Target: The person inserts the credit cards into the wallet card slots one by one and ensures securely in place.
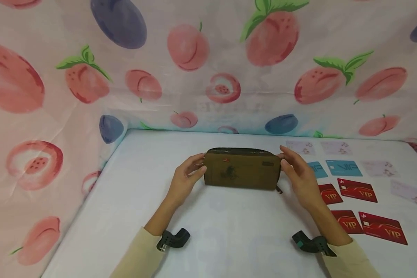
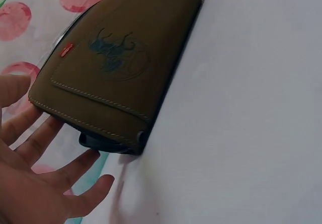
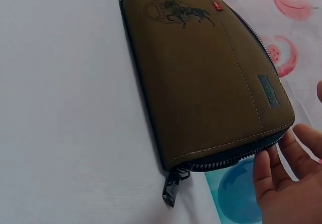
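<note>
An olive-brown zip wallet (image 1: 242, 170) stands upright on its long edge on the white table, its zipper running along the top and ends. A dark horse print and a small red tag mark its front. My left hand (image 1: 187, 175) is at the wallet's left end; in the left wrist view its fingertips (image 2: 45, 123) touch that end, with the thumb apart. At the other end, my right hand (image 1: 299, 175) has its fingertips (image 3: 287, 138) against the zipped side, thumb off the wallet. A dark zipper pull (image 3: 171, 189) hangs from the lower right corner.
Right of the wallet, several cards lie spread on the table (image 1: 229, 239): red VIP cards (image 1: 383, 227), blue VIP cards (image 1: 344, 168) and pale printed cards (image 1: 378, 168). A fruit-patterned cloth (image 1: 194, 85) rises behind the table and along its left side.
</note>
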`<state>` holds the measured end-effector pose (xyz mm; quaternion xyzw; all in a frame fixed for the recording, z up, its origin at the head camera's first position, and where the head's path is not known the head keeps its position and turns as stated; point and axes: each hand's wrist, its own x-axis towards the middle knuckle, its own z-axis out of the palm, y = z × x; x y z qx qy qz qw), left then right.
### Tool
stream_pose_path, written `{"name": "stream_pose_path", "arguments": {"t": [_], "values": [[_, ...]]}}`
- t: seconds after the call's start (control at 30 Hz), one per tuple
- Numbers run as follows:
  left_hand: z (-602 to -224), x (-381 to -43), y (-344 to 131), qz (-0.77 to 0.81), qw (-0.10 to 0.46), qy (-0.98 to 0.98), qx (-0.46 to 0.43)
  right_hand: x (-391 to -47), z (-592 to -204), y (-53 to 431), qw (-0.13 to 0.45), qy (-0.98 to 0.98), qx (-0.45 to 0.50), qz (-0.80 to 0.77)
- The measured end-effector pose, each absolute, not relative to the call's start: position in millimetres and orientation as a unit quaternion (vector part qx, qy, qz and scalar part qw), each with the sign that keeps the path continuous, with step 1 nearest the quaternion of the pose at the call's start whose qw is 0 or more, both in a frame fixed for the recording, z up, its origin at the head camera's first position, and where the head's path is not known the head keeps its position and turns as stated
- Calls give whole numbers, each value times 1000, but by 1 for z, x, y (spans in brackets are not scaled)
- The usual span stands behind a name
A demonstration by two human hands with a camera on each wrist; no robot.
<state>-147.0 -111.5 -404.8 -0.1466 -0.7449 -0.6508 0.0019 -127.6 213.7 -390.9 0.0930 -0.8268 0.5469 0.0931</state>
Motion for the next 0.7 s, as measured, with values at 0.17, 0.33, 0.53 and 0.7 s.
{"name": "stream_pose_path", "arguments": {"t": [0.17,0.33,0.53,0.7], "values": [[-397,-147,-115,-624,26,-768,-142,-125,-388,212,99,-840,83,527],[-381,-142,-113,-592,45,-795,-124,-124,-386,211,123,-841,80,520],[-358,-129,-109,-575,47,-808,-121,-122,-383,207,128,-841,82,520],[-358,-128,-108,-576,41,-805,-136,-122,-382,204,154,-849,99,496]]}}
